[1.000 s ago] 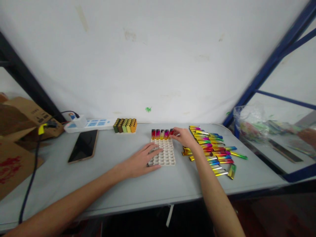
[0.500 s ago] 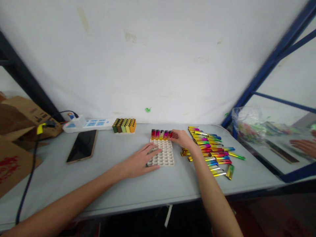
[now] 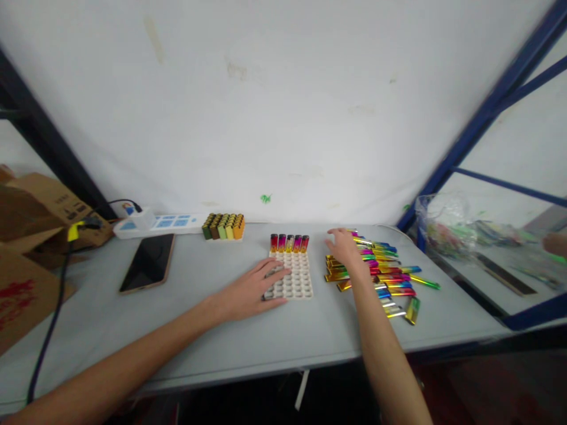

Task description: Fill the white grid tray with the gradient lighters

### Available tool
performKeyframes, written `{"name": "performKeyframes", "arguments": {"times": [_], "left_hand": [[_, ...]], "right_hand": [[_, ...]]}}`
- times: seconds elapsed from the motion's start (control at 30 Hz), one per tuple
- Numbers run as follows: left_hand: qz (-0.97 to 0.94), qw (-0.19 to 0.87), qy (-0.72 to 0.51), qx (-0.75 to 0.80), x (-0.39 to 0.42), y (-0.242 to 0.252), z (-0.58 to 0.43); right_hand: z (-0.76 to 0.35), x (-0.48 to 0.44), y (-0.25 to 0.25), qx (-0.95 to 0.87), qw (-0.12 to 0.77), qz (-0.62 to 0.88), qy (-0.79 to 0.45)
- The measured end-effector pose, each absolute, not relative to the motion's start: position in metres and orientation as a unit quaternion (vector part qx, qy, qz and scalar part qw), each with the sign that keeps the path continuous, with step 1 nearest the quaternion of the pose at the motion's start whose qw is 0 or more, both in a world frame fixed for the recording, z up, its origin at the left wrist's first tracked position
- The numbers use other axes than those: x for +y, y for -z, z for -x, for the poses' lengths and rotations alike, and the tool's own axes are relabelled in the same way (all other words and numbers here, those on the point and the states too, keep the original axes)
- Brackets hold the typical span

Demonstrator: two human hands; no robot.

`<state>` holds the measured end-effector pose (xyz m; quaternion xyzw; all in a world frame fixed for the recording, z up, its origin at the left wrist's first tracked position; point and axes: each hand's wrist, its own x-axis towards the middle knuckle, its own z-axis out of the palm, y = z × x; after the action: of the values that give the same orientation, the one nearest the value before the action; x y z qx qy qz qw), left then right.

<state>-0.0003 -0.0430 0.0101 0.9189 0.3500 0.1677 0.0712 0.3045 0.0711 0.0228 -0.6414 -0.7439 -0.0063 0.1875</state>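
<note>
A cream tray with rows of round sockets [image 3: 296, 282] lies in the middle of the grey table [image 3: 199, 330]. Several red-and-gold lighters [image 3: 289, 242] stand upright along its far row. My left hand [image 3: 252, 289] lies flat, fingers spread, on the tray's left side. My right hand [image 3: 344, 248] hovers over the near end of a heap of shiny rainbow-coloured lighters [image 3: 385, 274] to the right of the tray. Its fingers are loosely stretched and nothing shows in them.
A block of green, yellow and orange lighters [image 3: 224, 226] stands at the back, beside a white power strip [image 3: 155, 223]. A dark phone [image 3: 148, 262] lies at the left, near cardboard boxes [image 3: 39, 218]. A blue frame [image 3: 482, 112] and a clear plastic bag [image 3: 447, 227] stand at the right.
My right hand has left the right end of the upright row on the tray and moved right, over the heap of loose lighters. My left hand has stayed on the tray.
</note>
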Motion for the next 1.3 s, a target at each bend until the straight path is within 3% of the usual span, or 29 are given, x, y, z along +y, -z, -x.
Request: {"name": "performKeyframes", "arguments": {"times": [0.13,0.33,0.73,0.83,0.93,1.13,1.3], "left_hand": [[-0.920,0.067,-0.169,0.346,-0.043,-0.011,0.001],[-0.920,0.066,-0.181,0.341,-0.043,-0.011,0.001],[-0.919,0.073,-0.166,0.350,-0.043,-0.012,0.001],[-0.918,0.076,-0.166,0.352,-0.043,-0.012,0.001],[-0.917,0.075,-0.177,0.349,-0.043,-0.012,0.001],[-0.917,0.063,-0.180,0.350,-0.045,-0.013,0.000],[-0.918,0.036,-0.168,0.357,-0.049,-0.014,-0.001]], "right_hand": [[-0.316,0.073,-0.012,-0.633,0.170,0.752,0.067],[-0.318,0.076,-0.006,-0.620,0.121,0.775,0.033],[-0.314,0.081,-0.021,-0.638,0.198,0.742,0.053],[-0.308,0.078,-0.029,-0.653,0.313,0.687,0.063],[-0.295,0.070,-0.036,-0.702,0.406,0.584,-0.024],[-0.252,0.043,-0.050,-0.778,0.439,0.444,-0.071],[-0.227,0.030,-0.050,-0.834,0.409,0.357,-0.097]]}}
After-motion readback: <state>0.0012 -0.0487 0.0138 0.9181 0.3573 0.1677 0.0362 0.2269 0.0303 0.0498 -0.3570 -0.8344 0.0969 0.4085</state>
